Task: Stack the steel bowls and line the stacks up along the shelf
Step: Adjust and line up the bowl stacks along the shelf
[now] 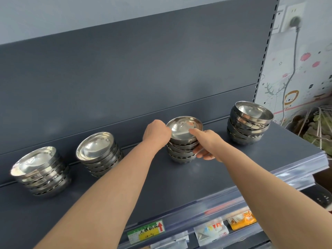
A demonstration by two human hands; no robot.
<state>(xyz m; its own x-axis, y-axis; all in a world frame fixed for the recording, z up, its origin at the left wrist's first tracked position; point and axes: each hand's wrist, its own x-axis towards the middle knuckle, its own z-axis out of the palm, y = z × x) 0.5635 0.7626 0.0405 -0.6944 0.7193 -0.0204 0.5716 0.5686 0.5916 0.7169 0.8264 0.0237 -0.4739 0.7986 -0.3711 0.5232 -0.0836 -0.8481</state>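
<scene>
Shelf: a dark grey metal shelf (pixel 206 177) with a dark back panel, on which four stacks of steel bowls are set in a row from near left to far right
Left stack: a stack of bowls (pixel 40 172) is seen at the near left, close to the back panel, its top bowl tipped a little toward the left
Second stack: another stack (pixel 98 154) stands just right of the first, apart from it, and is partly hidden by the left forearm
Middle stack: the third stack (pixel 183 139) is placed between the two hands, a little forward of the back panel
Right stack: the tallest stack (pixel 248 122) stands at the far right end, well apart from the middle one, with its bowls unevenly nested
Left hand: the left hand (pixel 157 133) is curled against the left side of the middle stack at the top bowl's rim; the fingertips are hidden, so a grip cannot be told
Right hand: the right hand (pixel 206 144) is closed round the right side of the middle stack, thumb laid on the top rim, fingers wrapped round the lower bowls
Price tag: a green and yellow label (pixel 146 230) with a red arrow is fixed to the shelf's front rail; handwritten "4.5" can be read below Chinese characters
Packets: small packets (pixel 212 230) are seen under the rail, their print too blurred to be read
Wall: a plug and cable (pixel 294 23) are seen in a socket at the far right, above patterned wallpaper
</scene>
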